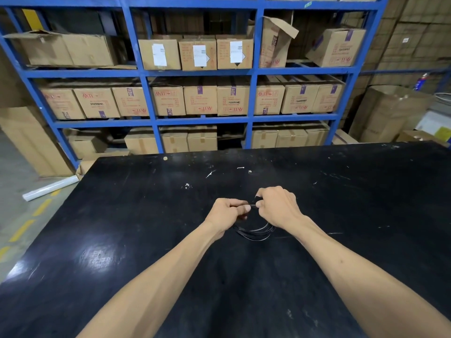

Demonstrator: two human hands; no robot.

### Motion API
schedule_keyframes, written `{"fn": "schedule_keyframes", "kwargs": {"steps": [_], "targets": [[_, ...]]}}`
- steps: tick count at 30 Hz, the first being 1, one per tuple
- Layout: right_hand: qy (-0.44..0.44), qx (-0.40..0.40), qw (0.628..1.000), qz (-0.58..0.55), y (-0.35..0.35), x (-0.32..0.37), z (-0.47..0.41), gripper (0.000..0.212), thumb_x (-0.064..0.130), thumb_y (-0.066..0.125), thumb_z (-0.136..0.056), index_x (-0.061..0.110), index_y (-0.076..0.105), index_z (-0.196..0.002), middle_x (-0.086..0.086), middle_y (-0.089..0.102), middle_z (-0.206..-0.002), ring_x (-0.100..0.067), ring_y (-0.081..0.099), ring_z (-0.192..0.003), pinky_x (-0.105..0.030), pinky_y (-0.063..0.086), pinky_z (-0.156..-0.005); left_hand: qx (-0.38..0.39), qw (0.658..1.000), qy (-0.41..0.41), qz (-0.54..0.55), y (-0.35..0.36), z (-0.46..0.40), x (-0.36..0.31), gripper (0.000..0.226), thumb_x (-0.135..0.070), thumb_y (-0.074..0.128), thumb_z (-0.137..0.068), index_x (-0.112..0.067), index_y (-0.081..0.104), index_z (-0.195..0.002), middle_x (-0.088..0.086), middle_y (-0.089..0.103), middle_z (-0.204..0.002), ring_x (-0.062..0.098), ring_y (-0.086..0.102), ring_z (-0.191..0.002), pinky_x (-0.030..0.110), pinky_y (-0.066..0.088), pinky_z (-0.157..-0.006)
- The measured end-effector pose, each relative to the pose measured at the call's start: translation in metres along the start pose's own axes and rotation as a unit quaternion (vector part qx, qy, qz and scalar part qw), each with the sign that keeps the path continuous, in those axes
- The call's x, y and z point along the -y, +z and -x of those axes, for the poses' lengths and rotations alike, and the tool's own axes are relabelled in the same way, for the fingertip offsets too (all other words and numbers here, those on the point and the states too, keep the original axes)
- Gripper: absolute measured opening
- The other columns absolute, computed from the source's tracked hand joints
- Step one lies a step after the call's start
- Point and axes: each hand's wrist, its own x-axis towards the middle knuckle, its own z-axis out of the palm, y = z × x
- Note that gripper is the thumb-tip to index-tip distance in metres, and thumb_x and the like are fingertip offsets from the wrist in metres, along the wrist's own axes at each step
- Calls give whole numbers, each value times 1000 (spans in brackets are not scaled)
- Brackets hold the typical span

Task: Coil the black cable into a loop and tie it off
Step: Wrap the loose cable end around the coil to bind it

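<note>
The black cable [256, 232] hangs as a small coil of several turns just above the black table [146, 228], between my two hands. My left hand [225, 213] pinches the top of the coil from the left. Right beside it, my right hand [278, 206] grips the same top part from the right, fingers curled round a short black piece. The upper part of the coil is hidden behind my fingers; only its lower arc shows, glinting.
Small white scraps [240, 168] lie on the far part of the table. Behind it stands a blue shelf rack [151, 76] full of cardboard boxes. A white roll [50, 187] lies on the floor at the left.
</note>
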Motion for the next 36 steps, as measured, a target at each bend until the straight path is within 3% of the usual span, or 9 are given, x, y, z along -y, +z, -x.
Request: {"fn": "schedule_keyframes", "kwargs": {"steps": [4,10,14,18,22,26,31,34,36], "targets": [[38,-15,993,-106,-1,-12,-6,23,23,63,-94,27,76,-112,1,74,-108,-27,67,-105,-34,42,-76,19,997,-22,66,-7,3,-6,16,1,63,-94,-2,74,-106,4,65,-73,10,57,-55,24,56,-60],[-115,-56,927,-353,-13,-21,6,61,23,64,-91,44,45,-144,17,31,-155,-4,40,-137,-21,45,-97,-61,955,-160,242,-25,-9,-34,18,8,52,-96,1,63,-84,13,58,-73,11,50,-46,18,46,-42],[-291,-46,952,-86,-19,-31,17,95,0,60,-65,29,39,-153,7,18,-169,-20,19,-154,-35,24,-121,-46,938,-207,275,-40,-13,-46,19,11,49,-97,5,59,-82,14,58,-80,16,61,-58,20,52,-40],[-352,-82,929,77,-11,-29,12,56,14,67,-92,20,53,-146,1,58,-145,-25,50,-137,-44,33,-118,-1,941,-223,253,-42,-15,-55,18,9,49,-98,8,61,-85,16,62,-84,22,63,-75,31,61,-57],[-191,58,971,-135,-12,-20,8,17,26,47,-106,34,53,-120,10,58,-102,-19,58,-90,-35,47,-80,-28,985,-154,73,-37,-13,-53,20,-23,65,-96,-3,68,-91,7,70,-76,17,65,-63,32,62,-65],[-45,90,948,-303,-17,-19,-3,22,17,44,-106,29,61,-100,7,65,-82,-16,61,-74,-29,49,-70,-4,1000,14,-18,-41,-9,-48,38,-51,57,-96,-22,79,-104,-12,79,-91,-2,69,-84,19,50,-80],[86,185,835,-510,-24,-16,-8,26,6,38,-104,11,61,-95,-2,60,-75,-13,58,-60,-31,60,-58,62,997,-10,51,-41,-8,-46,18,-21,62,-99,-9,74,-102,7,70,-78,19,69,-71,39,59,-82],[137,209,731,-635,-25,-16,-5,27,32,47,-107,15,65,-118,-12,74,-90,-23,73,-72,-40,63,-65,18,988,-76,134,-36,-7,-47,11,-9,61,-98,-2,69,-96,9,57,-69,18,59,-56,35,62,-61],[135,203,712,-659,-22,-20,-4,36,53,52,-101,28,63,-124,-17,75,-109,-29,77,-86,-42,65,-68,8,983,-99,155,-35,-8,-46,9,-7,59,-99,-2,66,-96,9,55,-67,19,56,-56,33,61,-56]]}}
